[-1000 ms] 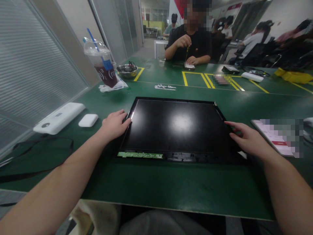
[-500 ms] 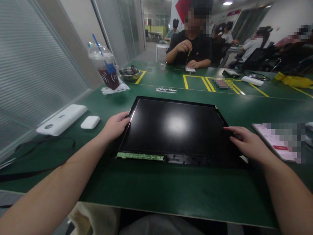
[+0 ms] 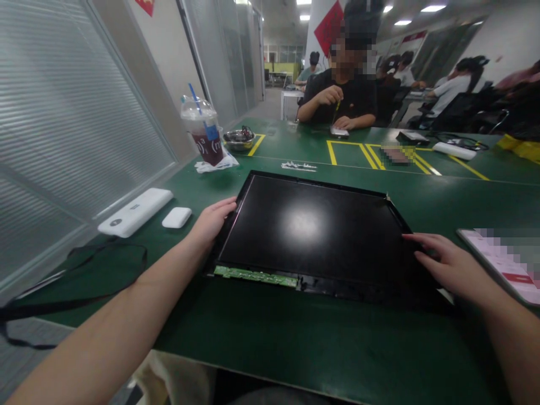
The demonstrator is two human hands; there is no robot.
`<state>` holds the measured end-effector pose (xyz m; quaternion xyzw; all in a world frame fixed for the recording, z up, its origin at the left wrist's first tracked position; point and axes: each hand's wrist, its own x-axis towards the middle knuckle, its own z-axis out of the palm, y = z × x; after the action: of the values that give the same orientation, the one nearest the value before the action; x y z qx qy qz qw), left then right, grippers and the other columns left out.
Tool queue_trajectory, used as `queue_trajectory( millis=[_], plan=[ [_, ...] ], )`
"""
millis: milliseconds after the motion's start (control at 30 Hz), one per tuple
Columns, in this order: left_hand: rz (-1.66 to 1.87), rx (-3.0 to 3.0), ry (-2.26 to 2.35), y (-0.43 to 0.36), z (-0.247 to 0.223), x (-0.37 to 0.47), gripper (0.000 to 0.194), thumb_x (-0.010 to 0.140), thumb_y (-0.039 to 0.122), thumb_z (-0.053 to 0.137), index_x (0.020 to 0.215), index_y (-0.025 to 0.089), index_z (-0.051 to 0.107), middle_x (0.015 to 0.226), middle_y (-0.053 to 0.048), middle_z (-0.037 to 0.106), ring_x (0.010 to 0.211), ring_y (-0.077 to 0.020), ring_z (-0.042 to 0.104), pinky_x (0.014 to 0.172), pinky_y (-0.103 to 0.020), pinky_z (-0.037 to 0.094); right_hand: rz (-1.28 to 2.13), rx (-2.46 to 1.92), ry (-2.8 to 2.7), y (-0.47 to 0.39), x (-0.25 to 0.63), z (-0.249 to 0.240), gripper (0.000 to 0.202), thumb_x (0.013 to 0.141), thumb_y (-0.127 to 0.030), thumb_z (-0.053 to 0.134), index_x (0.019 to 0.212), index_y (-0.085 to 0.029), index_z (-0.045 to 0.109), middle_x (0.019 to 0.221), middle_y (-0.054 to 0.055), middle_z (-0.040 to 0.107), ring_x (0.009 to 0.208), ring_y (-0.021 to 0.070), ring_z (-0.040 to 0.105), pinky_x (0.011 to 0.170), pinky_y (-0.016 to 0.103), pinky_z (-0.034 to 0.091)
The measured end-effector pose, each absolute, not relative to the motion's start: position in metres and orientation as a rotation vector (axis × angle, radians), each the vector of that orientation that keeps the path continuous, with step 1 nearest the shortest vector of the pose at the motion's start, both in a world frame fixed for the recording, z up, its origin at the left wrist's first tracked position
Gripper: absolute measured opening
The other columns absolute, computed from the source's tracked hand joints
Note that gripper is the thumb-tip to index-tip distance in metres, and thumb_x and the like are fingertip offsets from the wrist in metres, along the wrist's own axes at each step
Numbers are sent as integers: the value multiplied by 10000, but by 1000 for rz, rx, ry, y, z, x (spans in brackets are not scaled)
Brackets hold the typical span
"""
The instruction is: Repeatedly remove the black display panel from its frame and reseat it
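A black display panel [image 3: 270, 236] lies screen up in front of me, with a bright reflection at its middle. A green circuit board strip [image 3: 255, 276] runs along the left part of its near edge. My left hand [image 3: 212, 220] grips the panel's left edge, its fingertips at the frame and some of them out of sight. At the right edge, my right hand [image 3: 447, 260] has its index finger and thumb on the frame; its other fingers are partly hidden. Whether the panel rests fully on the table I cannot tell.
On the green table [image 3: 337, 349] stand a white power bank [image 3: 137, 212], a small white case [image 3: 176, 217] and a drink cup [image 3: 206, 138]. A phone [image 3: 502, 267] lies right. White scraps [image 3: 298, 166] and a metal bowl [image 3: 239, 139] are farther back. A person [image 3: 337, 98] sits opposite.
The whole view has shifted, so the table things appear farther right and lower. Both hands stay at the panel's edges; the left thumb, seen on the frame before, is now less visible.
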<state>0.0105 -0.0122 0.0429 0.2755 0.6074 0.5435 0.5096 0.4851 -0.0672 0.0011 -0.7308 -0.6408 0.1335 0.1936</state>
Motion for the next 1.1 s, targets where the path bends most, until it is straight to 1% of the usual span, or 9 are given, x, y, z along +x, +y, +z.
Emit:
queue_trajectory(
  millis=[100, 200, 300, 400, 600, 700, 833, 933, 1100],
  plan=[
    [1321, 635, 1390, -10, 37, 6, 386, 842, 64, 665, 1216, 98, 753, 738, -63, 786, 559, -173, 706, 574, -268, 593, 369, -2031, -1799, -67, 487, 0, 425, 834, -390, 523, 1190, -261, 718, 1337, 133, 655, 1169, 353, 671, 1006, 490, 538],
    [1305, 619, 1335, -5, 28, 0, 452, 830, 87, 709, 1281, 103, 719, 784, -75, 797, 597, -186, 729, 593, -277, 607, 356, -2034, -1806, -66, 489, -1, 434, 823, -390, 527, 1190, -262, 719, 1331, 134, 655, 1133, 358, 687, 973, 501, 559],
    [1296, 624, 1284, -2, 21, -4, 483, 832, 96, 714, 1315, 102, 697, 830, -86, 806, 622, -185, 740, 604, -271, 610, 358, -2047, -1821, -66, 488, 0, 444, 829, -403, 516, 1194, -251, 718, 1337, 142, 646, 1144, 356, 683, 972, 489, 562],
    [1298, 618, 1262, -2, 22, -3, 478, 839, 82, 694, 1317, 92, 692, 804, -74, 801, 605, -173, 732, 602, -260, 606, 339, -2053, -1843, -66, 486, 2, 443, 831, -405, 503, 1185, -252, 720, 1327, 141, 652, 1174, 357, 667, 993, 488, 548],
    [1313, 595, 1273, -4, 27, 2, 462, 892, 72, 616, 1353, 68, 656, 780, -69, 795, 590, -164, 721, 593, -255, 600, 357, -2089, -1830, -65, 486, 1, 481, 820, -424, 503, 1215, -250, 715, 1334, 153, 638, 1048, 342, 699, 853, 475, 588],
    [1295, 601, 1259, -3, 25, 0, 446, 888, 89, 627, 1332, 85, 671, 781, -60, 795, 588, -163, 719, 586, -253, 597, 344, -2059, -1833, -65, 489, -1, 462, 812, -443, 521, 1193, -275, 723, 1321, 137, 646, 1008, 337, 701, 836, 483, 587],
    [1287, 602, 1239, -3, 22, 0, 437, 891, 93, 624, 1325, 90, 675, 790, -58, 795, 577, -155, 710, 572, -245, 586, 330, -2052, -1846, -65, 492, -4, 461, 815, -453, 521, 1187, -273, 725, 1298, 140, 653, 989, 334, 703, 821, 477, 589],
    [1278, 594, 1235, -4, 23, 1, 445, 872, 120, 673, 1316, 110, 690, 826, -65, 802, 588, -162, 716, 578, -252, 589, 315, -2040, -1868, -65, 493, -4, 461, 819, -454, 526, 1199, -276, 717, 1286, 141, 655, 958, 326, 710, 786, 465, 593],
    [1291, 582, 1242, -4, 23, 2, 477, 854, 141, 710, 1330, 128, 690, 838, -65, 807, 586, -166, 711, 568, -260, 589, 305, -2072, -1867, -66, 492, -3, 485, 819, -455, 513, 1219, -268, 712, 1308, 145, 647, 985, 338, 706, 842, 490, 582]
  ],
)
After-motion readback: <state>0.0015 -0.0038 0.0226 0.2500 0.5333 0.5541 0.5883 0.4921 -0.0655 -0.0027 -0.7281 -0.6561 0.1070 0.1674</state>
